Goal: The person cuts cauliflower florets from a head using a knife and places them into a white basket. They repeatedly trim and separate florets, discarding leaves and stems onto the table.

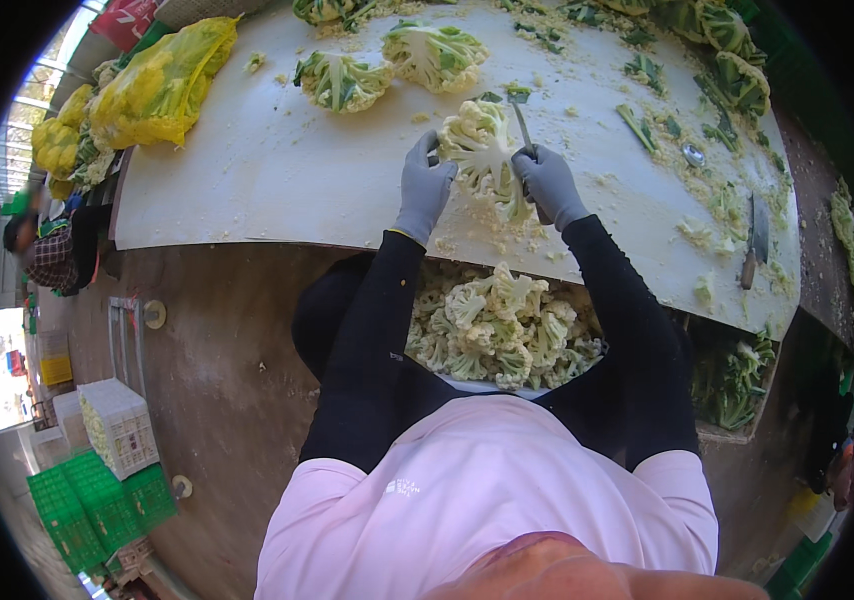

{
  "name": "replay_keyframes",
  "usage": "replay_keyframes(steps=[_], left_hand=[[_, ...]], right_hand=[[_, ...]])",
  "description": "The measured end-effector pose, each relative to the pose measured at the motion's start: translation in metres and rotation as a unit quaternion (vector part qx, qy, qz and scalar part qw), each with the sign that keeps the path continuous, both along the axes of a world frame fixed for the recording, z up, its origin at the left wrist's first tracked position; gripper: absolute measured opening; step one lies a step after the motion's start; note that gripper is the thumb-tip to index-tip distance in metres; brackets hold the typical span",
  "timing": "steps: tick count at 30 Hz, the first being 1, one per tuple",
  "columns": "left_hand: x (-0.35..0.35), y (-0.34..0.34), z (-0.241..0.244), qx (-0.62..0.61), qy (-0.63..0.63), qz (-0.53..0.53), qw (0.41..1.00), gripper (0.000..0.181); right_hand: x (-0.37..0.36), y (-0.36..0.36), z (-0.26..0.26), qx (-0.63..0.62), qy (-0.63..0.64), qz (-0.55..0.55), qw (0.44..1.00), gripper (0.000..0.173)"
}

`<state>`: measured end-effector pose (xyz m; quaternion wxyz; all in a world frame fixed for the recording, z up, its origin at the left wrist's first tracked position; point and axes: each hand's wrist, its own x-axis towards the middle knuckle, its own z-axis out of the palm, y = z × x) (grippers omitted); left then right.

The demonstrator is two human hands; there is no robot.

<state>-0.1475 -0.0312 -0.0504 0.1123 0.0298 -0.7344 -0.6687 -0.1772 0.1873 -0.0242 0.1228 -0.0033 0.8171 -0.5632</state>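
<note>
My left hand (pixel 427 184), in a grey glove, grips the left side of a cut cauliflower head (pixel 481 150), whose pale branching stem faces up. In my gloved right hand (pixel 549 184) is a narrow knife (pixel 521 124), its blade pointing away from me along the right side of the head. Beyond my hands, two cauliflower pieces with green leaves, one on the left (pixel 343 81) and one on the right (pixel 434 56), lie on the white tabletop (pixel 262 180). Below the table edge, a container of cauliflower florets (pixel 502 326) sits at my lap.
A cleaver (pixel 757 232) lies at the table's right, near a small round metal object (pixel 693 155) and leaf scraps. A yellow mesh bag (pixel 164 82) rests at the left end. Trimmings fill a crate (pixel 734 390) below right. A person (pixel 59 251) is far left, near green crates (pixel 97 510).
</note>
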Motion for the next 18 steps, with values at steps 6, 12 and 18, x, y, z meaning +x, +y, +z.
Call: replay_keyframes(steps=[6, 12, 18], left_hand=[[-0.013, 0.054, 0.039, -0.409, 0.210, 0.024, 0.888, 0.058], [-0.024, -0.027, -0.027, -0.116, -0.122, 0.001, 0.986, 0.063], [-0.003, 0.053, 0.036, -0.294, 0.050, 0.002, 0.955, 0.056]], right_hand=[[0.036, 0.005, -0.010, -0.253, -0.057, -0.077, 0.963, 0.031], [0.046, 0.007, -0.011, -0.208, -0.080, -0.045, 0.974, 0.036], [0.041, 0.017, -0.025, -0.242, -0.087, -0.057, 0.965, 0.038]])
